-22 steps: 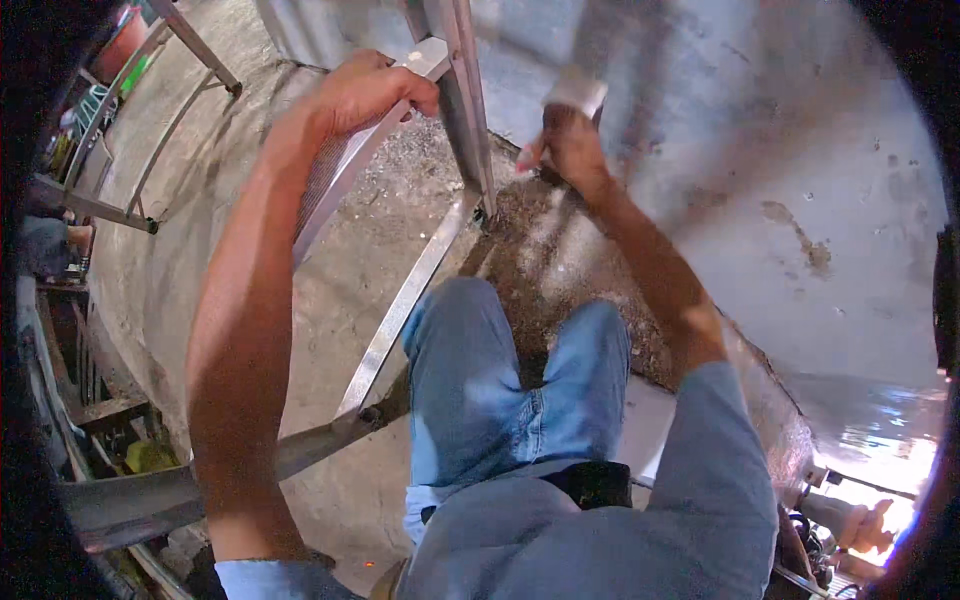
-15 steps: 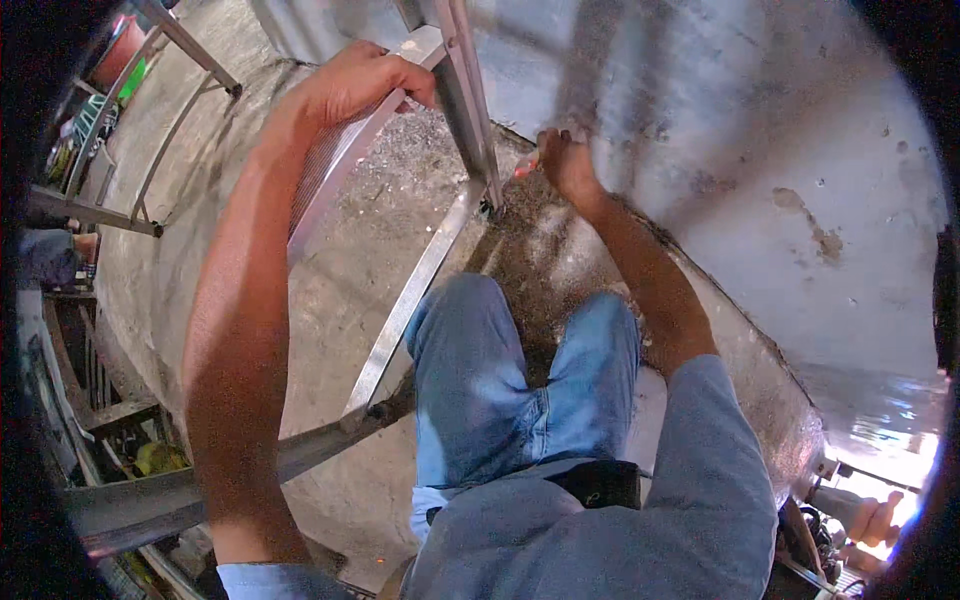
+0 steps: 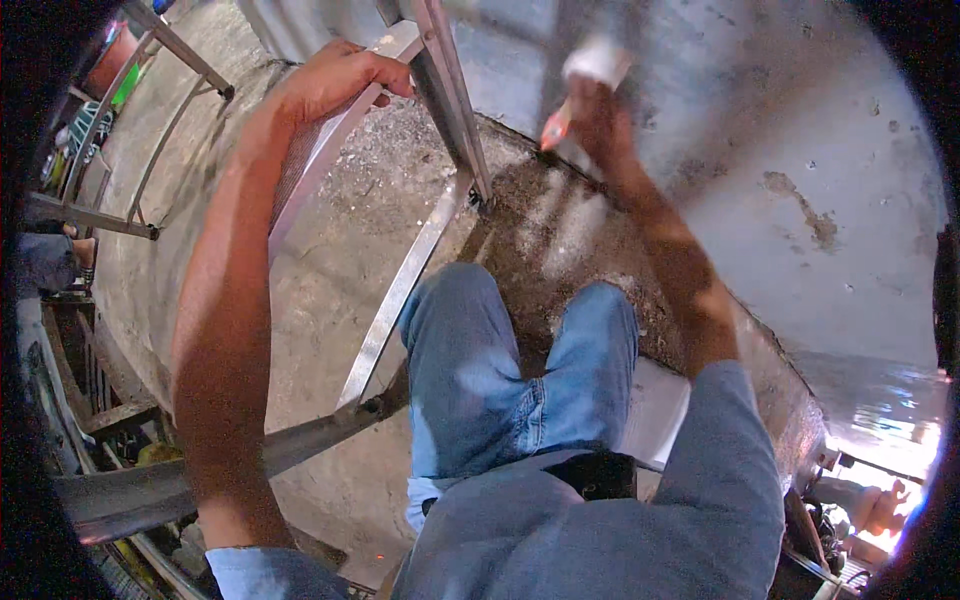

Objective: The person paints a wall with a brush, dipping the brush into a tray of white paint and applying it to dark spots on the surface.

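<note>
My left hand (image 3: 345,80) is closed over the edge of a ribbed metal step (image 3: 318,160), part of an aluminium stepladder (image 3: 450,85) standing in front of me. Over on the right, my right hand (image 3: 600,120) grips a small item with an orange-red end (image 3: 556,126) and a whitish upper part (image 3: 598,62). Motion blurs it, and its kind is not clear. Its orange-red end points down at the seam where the grey-blue wall (image 3: 760,130) meets the concrete floor (image 3: 350,290). My knees, in blue jeans (image 3: 465,350), are bent between my arms.
A metal bar (image 3: 300,455) crosses low under my left forearm. Another metal frame (image 3: 185,100) stands at the far left, near a reddish tub (image 3: 112,58). Part of another person's leg (image 3: 48,262) shows at the left edge. Assorted clutter lies at lower left and lower right.
My right hand has risen slightly and moved right along the wall, carrying the item with the orange-red end. My left hand keeps hold of the step; the view has shifted slightly.
</note>
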Demonstrator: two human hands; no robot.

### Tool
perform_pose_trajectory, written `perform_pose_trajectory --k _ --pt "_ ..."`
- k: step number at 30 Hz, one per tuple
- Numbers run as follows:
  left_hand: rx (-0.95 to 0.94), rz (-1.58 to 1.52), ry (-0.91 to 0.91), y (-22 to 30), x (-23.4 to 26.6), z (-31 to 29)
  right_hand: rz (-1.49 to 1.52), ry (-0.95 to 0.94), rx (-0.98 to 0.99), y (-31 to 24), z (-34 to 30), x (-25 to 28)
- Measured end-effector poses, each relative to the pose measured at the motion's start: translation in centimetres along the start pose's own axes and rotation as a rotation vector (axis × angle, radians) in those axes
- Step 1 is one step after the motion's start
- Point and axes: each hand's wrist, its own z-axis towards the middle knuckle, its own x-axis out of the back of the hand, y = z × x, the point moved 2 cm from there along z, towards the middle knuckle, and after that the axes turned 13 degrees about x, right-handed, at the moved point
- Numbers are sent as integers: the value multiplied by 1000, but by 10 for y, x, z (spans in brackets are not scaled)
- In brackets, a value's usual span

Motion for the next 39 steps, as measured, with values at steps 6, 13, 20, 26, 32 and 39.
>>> perform_pose_trajectory --k 6,13,20,26,32,39 --pt "86 -218 -3 10 -10 1 -54 -487 -11 -2 -107 -129" --pt "104 -166 60 1 -5 2 -35 -187 -15 44 -26 -39" --pt "91 -171 64 -11 -2 3 100 221 -89 4 2 46" --pt "95 -113 59 9 -5 -6 7 -236 63 -16 -84 -90" --pt "23 -4 41 -5 -5 11 -41 -312 109 13 -85 -103" --pt "10 -64 80 -2 -2 -2 122 287 -78 7 -24 29"
